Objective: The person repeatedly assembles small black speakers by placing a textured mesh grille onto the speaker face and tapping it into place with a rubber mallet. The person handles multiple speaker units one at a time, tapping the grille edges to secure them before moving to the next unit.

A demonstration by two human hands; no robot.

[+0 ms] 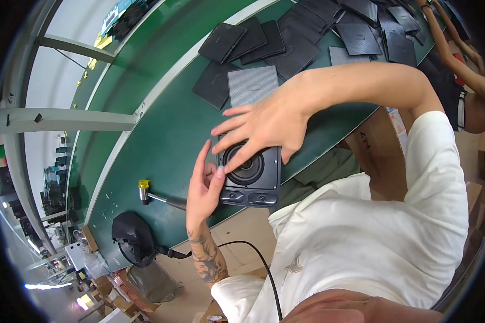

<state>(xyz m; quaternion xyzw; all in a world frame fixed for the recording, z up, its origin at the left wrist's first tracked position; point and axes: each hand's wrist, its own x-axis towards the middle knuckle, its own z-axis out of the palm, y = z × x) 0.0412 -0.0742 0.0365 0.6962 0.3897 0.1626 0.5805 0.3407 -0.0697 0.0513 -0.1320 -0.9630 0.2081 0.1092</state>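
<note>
A black speaker [261,185] with a round cone lies face up near the green table's front edge. My left hand [202,188] is closed around its left side, thumb on the rim and fingers along the edge. My right hand [267,126] reaches over the speaker's far part with fingers spread, the index fingertip close to my left thumb. The right palm and fingers cover part of the cone and the far edge. A grey mesh grille panel [248,81] lies just beyond my right hand, partly under it in view.
Several dark panels [221,43] lie scattered at the far side of the green table [167,129]. A hammer [144,191] with a yellow face rests at left. Near it sits a black rounded thing [132,237] with a strap. Another person's arm [452,59] shows at upper right.
</note>
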